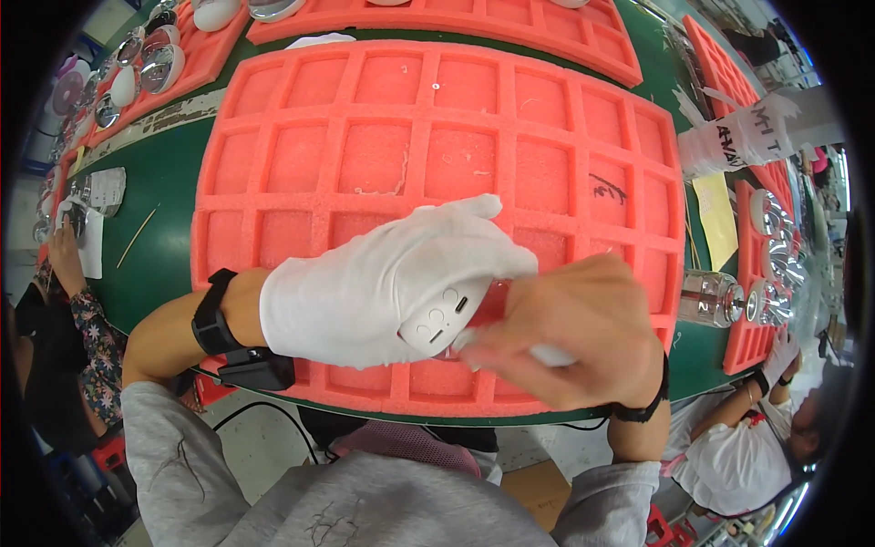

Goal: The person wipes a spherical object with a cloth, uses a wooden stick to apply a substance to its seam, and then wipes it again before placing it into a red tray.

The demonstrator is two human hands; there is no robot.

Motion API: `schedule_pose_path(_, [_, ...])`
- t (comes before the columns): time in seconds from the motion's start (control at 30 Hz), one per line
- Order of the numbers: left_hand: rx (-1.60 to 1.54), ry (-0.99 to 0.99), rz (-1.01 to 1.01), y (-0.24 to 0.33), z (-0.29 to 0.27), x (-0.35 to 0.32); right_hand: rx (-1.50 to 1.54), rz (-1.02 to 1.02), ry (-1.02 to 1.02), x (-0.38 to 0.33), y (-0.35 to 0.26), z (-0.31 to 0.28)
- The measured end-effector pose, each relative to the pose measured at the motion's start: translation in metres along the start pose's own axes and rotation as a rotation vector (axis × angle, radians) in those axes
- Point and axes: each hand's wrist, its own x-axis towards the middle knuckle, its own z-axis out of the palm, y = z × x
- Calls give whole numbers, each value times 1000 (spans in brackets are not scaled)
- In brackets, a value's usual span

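Observation:
My left hand (410, 273), in a white glove, is wrapped round a white rounded device (427, 330). The device's face turns toward me and shows a small port, a slot and several round button outlines; the glove covers the rest of it. Close by on the right is my bare right hand (579, 333), smeared by motion. Its fingers are curled round a bit of white cloth (552, 355), whose edge shows between them at the device. Both hands are over a pink foam tray (460, 173) of square pockets.
More pink trays stand beyond (474, 20) and at the left, holding mirrored and white domes (162, 68). On the green table at the right are a clear bottle (709, 299), a yellow paper (715, 219) and a wrapped post (743, 137). Co-workers sit at both sides.

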Motion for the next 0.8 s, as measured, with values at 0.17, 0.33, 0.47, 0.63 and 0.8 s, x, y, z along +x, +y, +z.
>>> schedule_pose_path(0.17, [-59, -22, -87, 10, -13, 4, 20, -41, -100, 4, -1, -3])
schedule_pose_path(0.33, [-122, -81, -222, 10, -21, 9, -14, -51, -137, 5, 6, -4])
schedule_pose_path(0.47, [-30, -128, -159, 4, -21, 8, 140, 23, -121, 3, 13, -12])
schedule_pose_path(0.63, [38, 0, -48, 3, -11, 3, 292, 141, 69, 1, 16, -28])
schedule_pose_path(0.8, [70, 37, -100, 2, -9, 5, 124, 153, 5, 2, 15, -22])
